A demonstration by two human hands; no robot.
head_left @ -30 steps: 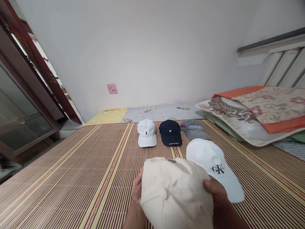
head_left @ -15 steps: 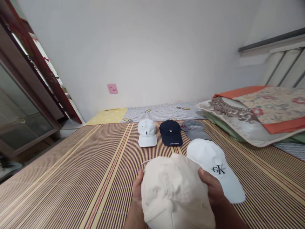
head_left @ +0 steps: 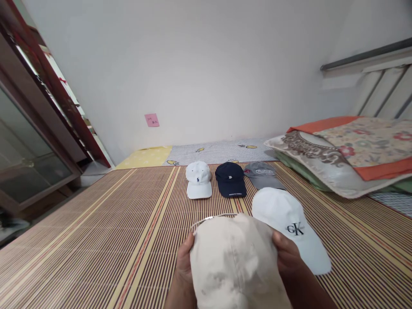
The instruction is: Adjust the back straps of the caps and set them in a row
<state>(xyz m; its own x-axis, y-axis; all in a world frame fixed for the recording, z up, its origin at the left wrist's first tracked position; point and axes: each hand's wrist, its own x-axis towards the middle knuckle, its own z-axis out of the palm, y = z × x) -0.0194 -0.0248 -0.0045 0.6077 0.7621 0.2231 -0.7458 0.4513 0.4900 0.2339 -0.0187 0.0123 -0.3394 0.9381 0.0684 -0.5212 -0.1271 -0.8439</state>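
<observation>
A beige cap [head_left: 236, 262] is held low in the view, its back strap towards the wall. My left hand [head_left: 184, 262] grips its left side, thumb on the edge. On its right side my right hand [head_left: 288, 253] is closed on it; the fingers under the cap are hidden. Just right of it lies a white cap with black letters [head_left: 286, 219]. Farther back stand a small white cap with a dark logo [head_left: 198, 178], a navy cap [head_left: 229, 178] and a grey cap [head_left: 262, 174], side by side.
All the other caps lie on a striped bamboo mat [head_left: 96, 231]. Pillows [head_left: 325, 159] with floral covers are stacked at the right. A checked cloth [head_left: 212, 150] runs along the wall. A pink note [head_left: 152, 120] is stuck there, and a glass-fronted cabinet [head_left: 28, 159] stands left.
The beige cap has tilted in my hands, its top button sinking lower and its back strap showing more. The other caps have not moved.
</observation>
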